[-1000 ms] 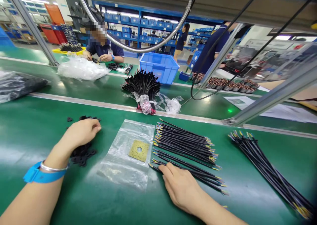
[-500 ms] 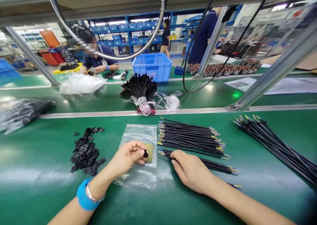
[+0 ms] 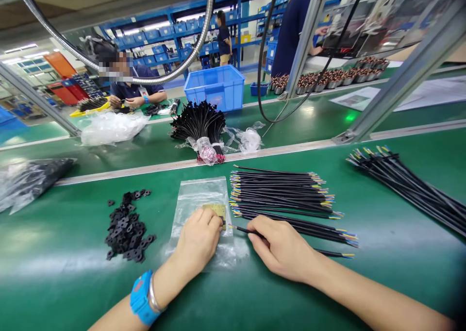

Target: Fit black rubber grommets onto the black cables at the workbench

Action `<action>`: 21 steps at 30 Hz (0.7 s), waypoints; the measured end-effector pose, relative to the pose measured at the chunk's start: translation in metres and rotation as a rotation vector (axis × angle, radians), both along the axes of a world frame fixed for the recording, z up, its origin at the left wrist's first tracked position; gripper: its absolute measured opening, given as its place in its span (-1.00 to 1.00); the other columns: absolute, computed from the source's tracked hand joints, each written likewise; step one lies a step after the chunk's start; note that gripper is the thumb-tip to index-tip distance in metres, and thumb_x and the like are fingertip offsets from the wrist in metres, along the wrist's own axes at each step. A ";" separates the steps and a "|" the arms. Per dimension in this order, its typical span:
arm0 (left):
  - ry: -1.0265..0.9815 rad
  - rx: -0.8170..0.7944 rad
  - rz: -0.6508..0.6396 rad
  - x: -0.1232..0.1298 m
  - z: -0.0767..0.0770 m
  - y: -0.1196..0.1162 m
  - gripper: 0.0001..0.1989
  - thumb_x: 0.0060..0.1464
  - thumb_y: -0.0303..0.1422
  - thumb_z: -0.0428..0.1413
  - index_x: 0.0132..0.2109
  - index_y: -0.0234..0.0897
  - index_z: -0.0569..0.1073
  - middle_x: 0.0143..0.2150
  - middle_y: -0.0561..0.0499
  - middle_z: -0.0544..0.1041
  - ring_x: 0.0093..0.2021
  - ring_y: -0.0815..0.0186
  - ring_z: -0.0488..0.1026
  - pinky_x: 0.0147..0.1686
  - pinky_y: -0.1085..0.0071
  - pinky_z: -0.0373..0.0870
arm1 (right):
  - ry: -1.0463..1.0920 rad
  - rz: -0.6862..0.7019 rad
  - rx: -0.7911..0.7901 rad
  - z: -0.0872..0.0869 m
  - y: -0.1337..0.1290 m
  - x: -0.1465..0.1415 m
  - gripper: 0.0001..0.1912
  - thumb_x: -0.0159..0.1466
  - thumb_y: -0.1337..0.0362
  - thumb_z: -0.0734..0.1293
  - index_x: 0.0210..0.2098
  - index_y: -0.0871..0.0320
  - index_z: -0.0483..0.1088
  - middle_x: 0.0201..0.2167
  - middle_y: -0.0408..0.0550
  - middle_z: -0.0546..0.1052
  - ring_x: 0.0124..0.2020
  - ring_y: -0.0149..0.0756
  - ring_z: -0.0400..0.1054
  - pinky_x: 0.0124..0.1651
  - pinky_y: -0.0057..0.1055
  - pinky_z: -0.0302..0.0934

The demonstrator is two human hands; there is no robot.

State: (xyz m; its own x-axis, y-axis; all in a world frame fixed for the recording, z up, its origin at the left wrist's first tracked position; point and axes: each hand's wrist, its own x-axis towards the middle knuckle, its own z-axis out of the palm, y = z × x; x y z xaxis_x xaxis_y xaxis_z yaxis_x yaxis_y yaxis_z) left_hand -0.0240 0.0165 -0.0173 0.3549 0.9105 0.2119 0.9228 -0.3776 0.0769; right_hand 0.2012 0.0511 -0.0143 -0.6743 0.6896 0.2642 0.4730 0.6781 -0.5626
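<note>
My left hand (image 3: 200, 236) is closed on a small black part (image 3: 223, 220), mostly hidden by the fingers, over a yellowish board (image 3: 217, 209) and a clear plastic bag (image 3: 198, 190). Between the fingers of my right hand (image 3: 280, 243) is one black cable (image 3: 240, 229), its stripped end pointing left toward the small part, with a gap between them. Behind my right hand lie rows of black cables (image 3: 280, 192) with coloured wire ends. A pile of black parts (image 3: 125, 231) sits left of the bag.
More cables (image 3: 411, 185) lie at the right. Beyond the metal rail (image 3: 298, 149) stand a cable bundle (image 3: 200, 127) and a blue bin (image 3: 216, 88). A seated person (image 3: 136, 86) works across the bench; a hose (image 3: 171, 78) hangs above. A dark-filled plastic bag (image 3: 32, 178) lies left.
My right hand has lifted one cable off the group and holds its end near my left hand. My left hand has turned, knuckles up, over the board. The camera view has tilted.
</note>
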 end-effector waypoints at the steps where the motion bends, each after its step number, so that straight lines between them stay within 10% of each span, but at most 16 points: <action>1: 0.030 0.026 -0.005 0.000 0.000 0.000 -0.84 0.25 -0.44 -0.05 -0.21 -0.27 0.43 -0.25 -0.08 0.46 -0.26 0.17 0.33 -0.26 0.25 0.34 | 0.019 0.002 0.003 0.001 0.000 0.001 -0.83 0.31 0.38 0.12 -0.26 0.17 0.33 -0.38 -0.08 0.43 -0.41 -0.33 0.31 -0.34 -0.39 0.17; 11: 0.162 0.008 -0.079 0.005 0.004 0.008 -0.83 0.20 -0.52 -0.05 -0.28 -0.29 0.42 -0.32 -0.08 0.43 -0.30 0.14 0.33 -0.33 0.22 0.28 | 0.045 -0.014 0.033 0.001 0.005 0.005 -0.82 0.32 0.38 0.14 -0.26 0.18 0.37 -0.41 -0.08 0.40 -0.44 -0.36 0.28 -0.37 -0.42 0.18; 21: -1.281 -0.588 0.279 0.010 0.014 -0.002 -0.76 0.21 -0.19 0.02 -0.34 -0.24 0.27 -0.05 -0.10 0.52 -0.34 0.35 0.47 -0.18 0.29 0.39 | 0.049 0.032 0.097 0.006 0.000 0.001 -0.72 0.38 0.35 0.10 -0.21 0.17 0.44 -0.46 -0.11 0.34 -0.46 -0.37 0.26 -0.39 -0.42 0.12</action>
State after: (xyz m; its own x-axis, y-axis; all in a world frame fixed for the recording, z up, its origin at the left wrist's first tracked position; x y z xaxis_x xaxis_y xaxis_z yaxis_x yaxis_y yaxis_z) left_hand -0.0143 0.0150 -0.0037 0.0093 0.9834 -0.1812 0.1369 0.1783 0.9744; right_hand 0.2019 0.0507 -0.0082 -0.6805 0.6373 0.3617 0.4237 0.7449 -0.5154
